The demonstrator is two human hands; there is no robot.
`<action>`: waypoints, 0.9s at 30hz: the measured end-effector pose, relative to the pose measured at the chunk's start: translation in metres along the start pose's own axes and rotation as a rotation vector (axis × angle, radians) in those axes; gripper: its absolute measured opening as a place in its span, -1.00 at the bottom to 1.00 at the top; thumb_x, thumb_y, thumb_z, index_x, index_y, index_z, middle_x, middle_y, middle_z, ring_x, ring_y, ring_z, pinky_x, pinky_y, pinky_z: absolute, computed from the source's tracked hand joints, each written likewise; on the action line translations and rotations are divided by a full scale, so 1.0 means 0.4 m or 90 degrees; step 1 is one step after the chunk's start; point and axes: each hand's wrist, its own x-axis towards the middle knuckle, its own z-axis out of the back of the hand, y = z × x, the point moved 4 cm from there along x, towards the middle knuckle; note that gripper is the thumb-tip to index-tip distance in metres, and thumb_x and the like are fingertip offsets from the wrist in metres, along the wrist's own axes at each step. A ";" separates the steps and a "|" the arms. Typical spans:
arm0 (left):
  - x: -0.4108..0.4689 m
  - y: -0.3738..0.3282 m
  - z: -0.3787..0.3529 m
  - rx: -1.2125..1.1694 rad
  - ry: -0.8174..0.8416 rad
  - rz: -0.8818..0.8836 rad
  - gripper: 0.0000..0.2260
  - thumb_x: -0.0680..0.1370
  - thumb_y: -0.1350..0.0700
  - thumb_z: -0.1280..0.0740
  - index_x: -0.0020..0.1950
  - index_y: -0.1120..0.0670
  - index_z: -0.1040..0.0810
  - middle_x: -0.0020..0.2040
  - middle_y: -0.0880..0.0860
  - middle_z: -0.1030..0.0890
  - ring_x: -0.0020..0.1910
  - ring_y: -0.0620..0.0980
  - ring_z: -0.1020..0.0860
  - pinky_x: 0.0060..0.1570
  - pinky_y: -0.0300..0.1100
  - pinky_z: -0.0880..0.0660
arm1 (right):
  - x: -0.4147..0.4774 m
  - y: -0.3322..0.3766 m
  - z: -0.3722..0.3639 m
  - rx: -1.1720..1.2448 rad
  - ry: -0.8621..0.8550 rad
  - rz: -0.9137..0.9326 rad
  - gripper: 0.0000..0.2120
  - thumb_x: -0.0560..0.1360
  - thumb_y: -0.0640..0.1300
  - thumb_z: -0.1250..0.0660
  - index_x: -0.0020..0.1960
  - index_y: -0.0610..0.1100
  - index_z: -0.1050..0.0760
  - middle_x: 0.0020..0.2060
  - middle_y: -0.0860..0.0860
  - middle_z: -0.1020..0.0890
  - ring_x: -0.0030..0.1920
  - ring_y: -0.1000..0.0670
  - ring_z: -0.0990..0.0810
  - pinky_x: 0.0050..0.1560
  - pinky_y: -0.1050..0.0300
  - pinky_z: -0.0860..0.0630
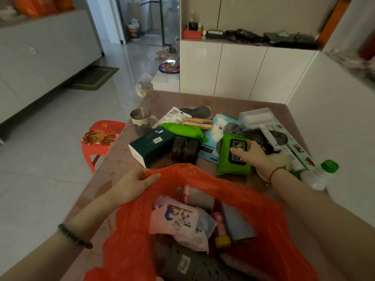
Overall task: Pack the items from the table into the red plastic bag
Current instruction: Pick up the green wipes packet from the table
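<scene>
Step in hand, as I judge it: pickup of the next item for the red plastic bag [203, 179]. The bag stands open at the near edge of the tabletop [223, 100] and is already part-filled; a pink wipes pack [174, 218] lies on top of its contents.

My left hand [134, 183] grips the bag's far-left rim, thumb and fingers pinched on the plastic, and holds the mouth open.

My right hand [251, 155] rests on the green wipes pack [233, 157], which lies flat on the tabletop just beyond the bag. Its fingers [239, 153] lie straight and slightly apart across the pack's black lid, not yet curled round anything.

Next move calls for:
1. Closing the right-hand fingers and thumb round the pack's edges.
2. Lifting it clear of the neighbouring items.
3. Carrying it back over the rim and lowering it into the mouth.

Still to pack: a dark green box [152, 145], a steel mug [142, 118], a lint roller [261, 122], a green-capped bottle [320, 175].
</scene>
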 end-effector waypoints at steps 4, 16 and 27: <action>0.013 0.001 -0.007 -0.011 0.025 -0.008 -0.82 0.54 -0.06 -0.22 -0.02 -0.04 -0.57 -0.11 0.03 -0.69 -0.16 -0.06 -0.67 0.00 -0.13 -0.60 | 0.109 -0.055 -0.062 -0.206 -0.001 -0.064 -0.30 0.45 0.03 -0.37 0.36 -0.39 -0.19 0.31 -0.27 -0.39 0.31 -0.24 -0.40 0.32 -0.05 -0.37; 0.029 0.020 -0.006 0.006 0.008 0.011 -0.82 0.53 -0.08 -0.23 -0.09 -0.03 -0.56 -0.24 -0.07 -0.68 -0.29 -0.18 -0.65 -0.19 -0.33 -0.57 | 0.149 -0.121 -0.058 0.243 -0.028 -0.194 -0.29 0.28 -0.15 -0.54 0.33 -0.28 -0.34 0.29 -0.21 -0.47 0.25 -0.19 -0.49 0.25 -0.07 -0.45; -0.023 -0.011 -0.005 0.035 0.008 -0.039 -0.75 0.54 -0.07 -0.23 -0.02 0.07 -0.59 -0.08 0.12 -0.69 -0.13 0.05 -0.66 0.06 -0.02 -0.58 | -0.208 0.046 0.086 0.517 0.053 0.167 -0.48 0.15 -0.03 -0.55 0.08 -0.11 -0.53 -0.22 0.03 -0.71 -0.30 0.12 -0.69 -0.38 0.26 -0.60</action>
